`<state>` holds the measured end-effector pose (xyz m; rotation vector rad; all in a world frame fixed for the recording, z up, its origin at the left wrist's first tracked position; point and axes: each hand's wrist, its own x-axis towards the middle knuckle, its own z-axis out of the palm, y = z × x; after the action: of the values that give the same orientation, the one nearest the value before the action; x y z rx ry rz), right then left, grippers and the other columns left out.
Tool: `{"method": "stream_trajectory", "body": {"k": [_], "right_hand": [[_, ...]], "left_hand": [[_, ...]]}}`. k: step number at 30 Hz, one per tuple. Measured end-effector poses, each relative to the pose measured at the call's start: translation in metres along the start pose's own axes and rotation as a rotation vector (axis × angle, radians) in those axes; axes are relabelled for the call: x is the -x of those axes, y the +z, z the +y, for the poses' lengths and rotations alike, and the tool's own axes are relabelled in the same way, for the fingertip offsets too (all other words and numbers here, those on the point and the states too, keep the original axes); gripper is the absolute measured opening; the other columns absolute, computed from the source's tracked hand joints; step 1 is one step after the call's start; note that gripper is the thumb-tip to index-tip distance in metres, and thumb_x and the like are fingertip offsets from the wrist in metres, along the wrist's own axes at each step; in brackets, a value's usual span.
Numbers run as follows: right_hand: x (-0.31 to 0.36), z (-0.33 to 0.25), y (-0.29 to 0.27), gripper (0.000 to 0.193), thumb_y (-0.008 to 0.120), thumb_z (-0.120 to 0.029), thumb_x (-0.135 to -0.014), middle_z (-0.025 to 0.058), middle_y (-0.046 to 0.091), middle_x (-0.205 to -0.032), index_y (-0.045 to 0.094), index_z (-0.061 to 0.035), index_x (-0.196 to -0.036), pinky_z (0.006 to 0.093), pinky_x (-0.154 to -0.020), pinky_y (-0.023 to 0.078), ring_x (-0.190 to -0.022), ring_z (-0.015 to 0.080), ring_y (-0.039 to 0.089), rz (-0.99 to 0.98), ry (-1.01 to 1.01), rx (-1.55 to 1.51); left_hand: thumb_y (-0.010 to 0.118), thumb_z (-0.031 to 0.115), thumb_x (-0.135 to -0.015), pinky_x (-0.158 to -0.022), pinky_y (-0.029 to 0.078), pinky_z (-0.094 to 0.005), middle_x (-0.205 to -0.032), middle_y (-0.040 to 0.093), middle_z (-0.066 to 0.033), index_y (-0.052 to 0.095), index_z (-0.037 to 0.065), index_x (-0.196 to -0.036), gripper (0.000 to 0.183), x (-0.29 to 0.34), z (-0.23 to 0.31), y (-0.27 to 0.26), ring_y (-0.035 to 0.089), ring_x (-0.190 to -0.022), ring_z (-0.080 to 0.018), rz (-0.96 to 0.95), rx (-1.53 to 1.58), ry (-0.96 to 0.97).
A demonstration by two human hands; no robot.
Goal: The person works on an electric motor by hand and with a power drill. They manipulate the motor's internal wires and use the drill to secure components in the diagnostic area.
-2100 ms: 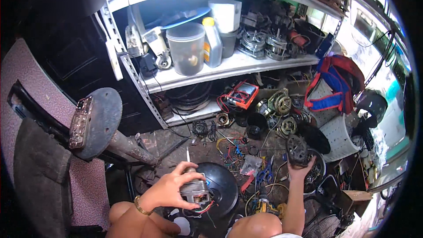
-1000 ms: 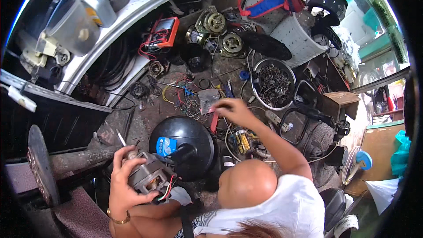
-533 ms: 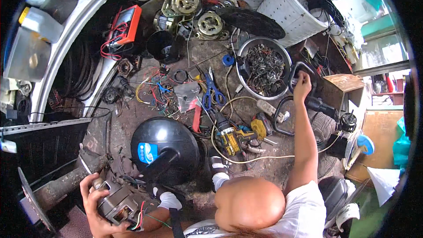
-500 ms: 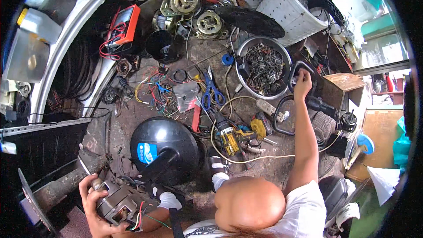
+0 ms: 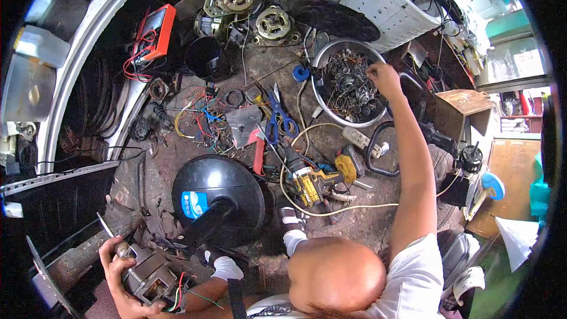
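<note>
The left grip (image 5: 120, 285) is wrapped around a grey motor (image 5: 152, 274), its fingers over the upper left side and its thumb along the lower edge. The motor's thin shaft (image 5: 105, 224) sticks out beyond those fingers, tilted up and leftward, while loose coloured wires (image 5: 180, 295) trail from the motor to the right of this grip.

The right grip (image 5: 387, 81) reaches over the right side of a metal bowl (image 5: 354, 123), its fingertips drawn in close together above a tangled heap of small metal parts (image 5: 345, 85); whether they pinch a piece, I cannot tell.

Ahead and to the right of the left grip, near the motor, is a round black base (image 5: 221, 168) with a blue label. Nearer the person than the right grip, and to its left, a yellow and black drill (image 5: 310, 184) lies on the floor (image 5: 372, 224). Blue-handled scissors (image 5: 273, 130) lie well to that grip's left, past the bowl, and a pale power strip (image 5: 356, 137) sits on its near side, just beside the bowl.
</note>
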<state>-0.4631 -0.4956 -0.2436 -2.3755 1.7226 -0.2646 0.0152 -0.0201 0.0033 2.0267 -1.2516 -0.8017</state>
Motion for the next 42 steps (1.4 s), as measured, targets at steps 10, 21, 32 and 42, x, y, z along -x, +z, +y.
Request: {"method": "stream_trajectory", "body": {"k": [10, 21, 32, 42], "right_hand": [[0.021, -0.028, 0.026, 0.01, 0.065, -0.014, -0.075, 0.01, 0.064, -0.095, 0.068, -0.0094, -0.084, 0.0414, -0.074, 0.055, -0.091, 0.0314, 0.062, 0.078, 0.003, 0.392], [0.026, -0.039, 0.045, 0.013, 0.059, -0.016, -0.081, 0.0082, 0.062, -0.099, 0.067, -0.0073, -0.086, 0.041, -0.068, 0.056, -0.092, 0.0291, 0.061, 0.139, 0.126, 0.566], [0.041, -0.012, 0.022, 0.016, 0.07, -0.021, -0.077, 0.013, 0.066, -0.085, 0.066, -0.0059, -0.08, 0.041, -0.071, 0.048, -0.085, 0.031, 0.062, 0.268, 0.153, 0.069], [0.143, -0.348, -0.068, 0.013, 0.076, 0.004, -0.067, 0.0076, 0.065, -0.079, 0.065, -0.0028, -0.071, 0.029, -0.066, 0.047, -0.073, 0.0162, 0.06, -0.073, -0.547, -1.2]], "left_hand": [[0.079, 0.061, -0.047, -0.1, 0.036, -0.0452, -0.13, 0.039, -0.0221, 0.054, 0.006, -0.104, 0.083, -0.002, 0.009, 0.007, 0.044, -0.118, -0.0355, 0.061, -0.047, -0.025], [0.078, 0.063, -0.049, -0.094, 0.041, -0.0424, -0.13, 0.039, -0.0212, 0.054, 0.007, -0.106, 0.083, 0.006, 0.012, 0.013, 0.049, -0.111, -0.0321, 0.101, -0.047, -0.047], [0.08, 0.061, -0.047, -0.095, 0.04, -0.0446, -0.128, 0.041, -0.023, 0.056, 0.007, -0.105, 0.083, 0.009, 0.018, 0.015, 0.048, -0.113, -0.0344, 0.084, -0.084, 0.006], [0.085, 0.033, -0.049, -0.094, 0.046, -0.0441, -0.123, 0.047, -0.0201, 0.061, 0.008, -0.112, 0.073, -0.01, 0.025, 0.019, 0.052, -0.115, -0.0363, 0.143, -0.135, 0.095]]}}
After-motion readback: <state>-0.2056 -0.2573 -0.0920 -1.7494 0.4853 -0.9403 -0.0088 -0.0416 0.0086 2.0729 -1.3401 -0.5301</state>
